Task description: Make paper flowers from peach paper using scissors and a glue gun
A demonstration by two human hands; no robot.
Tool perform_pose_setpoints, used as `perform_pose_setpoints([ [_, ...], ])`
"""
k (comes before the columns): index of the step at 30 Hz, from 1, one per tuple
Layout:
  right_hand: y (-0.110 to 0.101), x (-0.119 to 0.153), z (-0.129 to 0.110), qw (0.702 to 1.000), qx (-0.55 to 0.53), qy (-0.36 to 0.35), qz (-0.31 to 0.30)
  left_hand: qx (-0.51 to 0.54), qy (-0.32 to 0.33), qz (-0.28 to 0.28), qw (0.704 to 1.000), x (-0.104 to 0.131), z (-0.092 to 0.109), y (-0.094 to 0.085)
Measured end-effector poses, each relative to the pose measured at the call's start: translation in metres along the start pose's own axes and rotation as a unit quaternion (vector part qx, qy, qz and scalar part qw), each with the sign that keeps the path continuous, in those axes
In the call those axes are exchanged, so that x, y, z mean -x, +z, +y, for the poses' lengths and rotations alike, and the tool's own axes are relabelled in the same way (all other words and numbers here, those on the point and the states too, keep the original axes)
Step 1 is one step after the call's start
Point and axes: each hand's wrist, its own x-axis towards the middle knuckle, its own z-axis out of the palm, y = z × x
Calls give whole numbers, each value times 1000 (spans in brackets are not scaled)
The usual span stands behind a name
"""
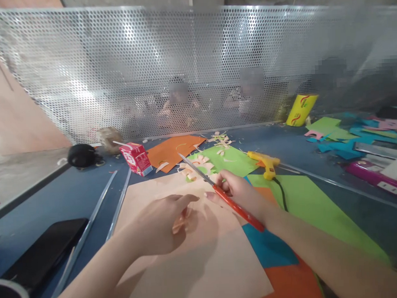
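My right hand (pixel 234 189) is closed around red-handled scissors (pixel 234 204), seen nearly edge-on. Their metal blades point away to the upper left. My left hand (pixel 165 222) is curled over a large sheet of peach paper (pixel 157 278), with its index finger reaching toward the right hand. A small curled piece of peach paper (pixel 181 221) shows under the left palm, apparently held by fingers I see only in part. Just beyond the scissors' tip area lies a fringed cluster of cut peach paper (pixel 197 166).
A yellow glue gun (pixel 266 162) with a black cord lies right of the scissors. A pink drink carton (pixel 136 159), a black phone (pixel 47 247) and clear glue sticks (pixel 90 222) are left. Behind stands a perforated metal screen (pixel 117 60); a yellow roll (pixel 301 109) stands before it.
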Motion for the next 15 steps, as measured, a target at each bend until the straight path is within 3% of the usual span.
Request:
perform_pose_setpoints([
  [4, -1, -1, -1, 1000, 24, -1, 13, 38, 6, 29, 999, 1, -14, -2],
  [7, -1, -1, 0, 1000, 26, -8, 12, 11, -35, 89, 995, -1, -23, -4],
  [9, -1, 0, 0, 1000, 27, -9, 9, -1, -61, 100, 993, -2, -26, -5],
  [15, -1, 1, -1, 999, 32, -3, 9, 52, -76, 17, 996, 1, -12, -3],
])
